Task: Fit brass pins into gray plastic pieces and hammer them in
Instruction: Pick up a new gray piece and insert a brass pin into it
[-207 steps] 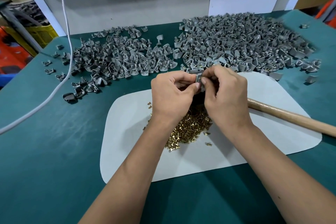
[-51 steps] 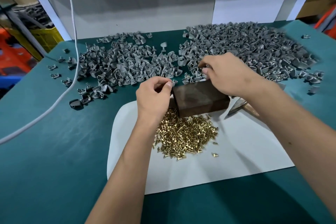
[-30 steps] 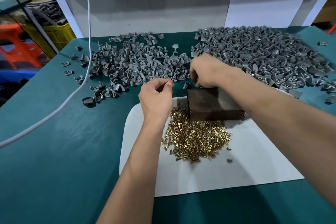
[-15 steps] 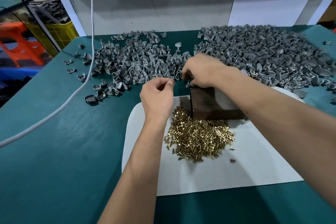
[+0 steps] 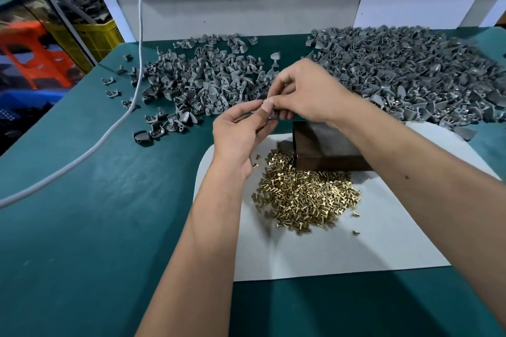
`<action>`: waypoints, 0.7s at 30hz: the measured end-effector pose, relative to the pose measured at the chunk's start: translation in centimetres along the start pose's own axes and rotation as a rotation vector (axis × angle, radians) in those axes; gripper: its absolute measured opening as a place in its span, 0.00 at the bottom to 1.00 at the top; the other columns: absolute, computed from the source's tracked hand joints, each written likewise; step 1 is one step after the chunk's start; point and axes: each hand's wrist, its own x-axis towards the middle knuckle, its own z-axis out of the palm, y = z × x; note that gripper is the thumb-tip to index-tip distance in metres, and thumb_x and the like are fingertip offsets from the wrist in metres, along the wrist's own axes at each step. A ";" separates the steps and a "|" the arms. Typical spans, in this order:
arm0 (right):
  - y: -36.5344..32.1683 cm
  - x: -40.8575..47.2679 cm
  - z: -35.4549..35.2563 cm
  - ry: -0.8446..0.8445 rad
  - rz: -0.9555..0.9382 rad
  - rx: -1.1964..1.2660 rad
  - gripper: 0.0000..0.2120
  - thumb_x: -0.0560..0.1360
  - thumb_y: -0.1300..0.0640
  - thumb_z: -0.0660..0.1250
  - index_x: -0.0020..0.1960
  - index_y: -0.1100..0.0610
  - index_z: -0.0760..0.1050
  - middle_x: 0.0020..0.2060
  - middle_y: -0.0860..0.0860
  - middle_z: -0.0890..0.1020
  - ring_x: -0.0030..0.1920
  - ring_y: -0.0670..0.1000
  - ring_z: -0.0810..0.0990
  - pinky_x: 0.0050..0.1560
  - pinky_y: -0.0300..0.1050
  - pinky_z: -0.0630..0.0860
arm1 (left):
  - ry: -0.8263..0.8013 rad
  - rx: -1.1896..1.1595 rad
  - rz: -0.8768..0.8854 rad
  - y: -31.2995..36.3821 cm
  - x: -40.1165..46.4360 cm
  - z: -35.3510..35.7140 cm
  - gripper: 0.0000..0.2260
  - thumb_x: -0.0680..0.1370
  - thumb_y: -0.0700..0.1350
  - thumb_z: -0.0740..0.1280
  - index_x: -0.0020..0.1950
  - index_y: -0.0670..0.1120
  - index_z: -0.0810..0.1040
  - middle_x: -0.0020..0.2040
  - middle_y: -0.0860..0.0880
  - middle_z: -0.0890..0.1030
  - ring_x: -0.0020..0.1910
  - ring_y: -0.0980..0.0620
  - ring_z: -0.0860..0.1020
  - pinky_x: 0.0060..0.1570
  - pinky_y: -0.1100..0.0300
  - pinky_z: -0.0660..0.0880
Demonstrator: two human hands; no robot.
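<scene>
Since half a second ago your right hand (image 5: 309, 90) has been lifting off the near edge of the gray pieces and coming across to meet your left hand (image 5: 241, 131), and the two are now touching at the fingertips above the green table (image 5: 95, 227), just behind the white sheet (image 5: 356, 249). Your right fingers are curling round a small dark thing that is too hidden to name; your left thumb and forefinger are pinching together against it, and what they are holding cannot be told. The brass pins (image 5: 304, 200) are lying heaped on the sheet, touching the dark block (image 5: 323, 150) behind them. The gray plastic pieces are sitting in two spreads, a left pile (image 5: 197, 85) and a larger right pile (image 5: 405, 71). A white cable (image 5: 115, 123) is trailing across the left. No writing is showing anywhere
</scene>
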 end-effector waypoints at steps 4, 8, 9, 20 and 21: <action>-0.5 -0.5 0.0 -0.010 -0.087 -0.189 0.02 0.75 0.59 0.75 0.47 0.54 0.86 0.38 0.48 0.86 0.37 0.42 0.83 0.41 0.36 0.79 | 0.120 -0.090 0.004 1.0 0.0 -0.8 0.05 0.75 0.30 0.73 0.45 0.39 0.83 0.45 0.39 0.85 0.43 0.47 0.85 0.47 0.57 0.84; -1.8 -1.9 2.0 -0.288 -0.176 -0.504 0.06 0.74 0.59 0.76 0.47 0.49 0.85 0.43 0.44 0.85 0.43 0.42 0.82 0.49 0.38 0.79 | 0.334 -0.120 0.070 1.4 0.4 -1.5 0.08 0.75 0.31 0.74 0.41 0.41 0.80 0.40 0.45 0.85 0.39 0.48 0.84 0.42 0.57 0.84; -2.0 -2.1 2.7 -0.340 -0.188 -0.547 0.06 0.74 0.60 0.76 0.47 0.50 0.85 0.42 0.44 0.84 0.42 0.43 0.83 0.50 0.41 0.80 | 0.360 -0.126 0.081 1.4 0.5 -1.6 0.08 0.75 0.30 0.74 0.41 0.41 0.80 0.40 0.45 0.85 0.38 0.49 0.84 0.43 0.56 0.84; -3.5 -2.9 5.3 -0.396 -0.253 -0.850 0.09 0.77 0.67 0.65 0.43 0.55 0.73 0.32 0.48 0.69 0.33 0.51 0.71 0.40 0.45 0.67 | 0.359 -0.168 0.151 1.0 0.6 -1.6 0.08 0.75 0.26 0.67 0.44 0.38 0.80 0.46 0.36 0.83 0.40 0.42 0.82 0.51 0.51 0.80; -3.6 -3.1 5.2 -0.386 -0.266 -0.848 0.08 0.77 0.66 0.65 0.44 0.55 0.74 0.33 0.48 0.70 0.35 0.52 0.72 0.41 0.45 0.68 | 0.358 -0.169 0.160 1.1 0.5 -1.5 0.08 0.75 0.25 0.67 0.45 0.38 0.80 0.48 0.34 0.83 0.41 0.42 0.82 0.51 0.52 0.80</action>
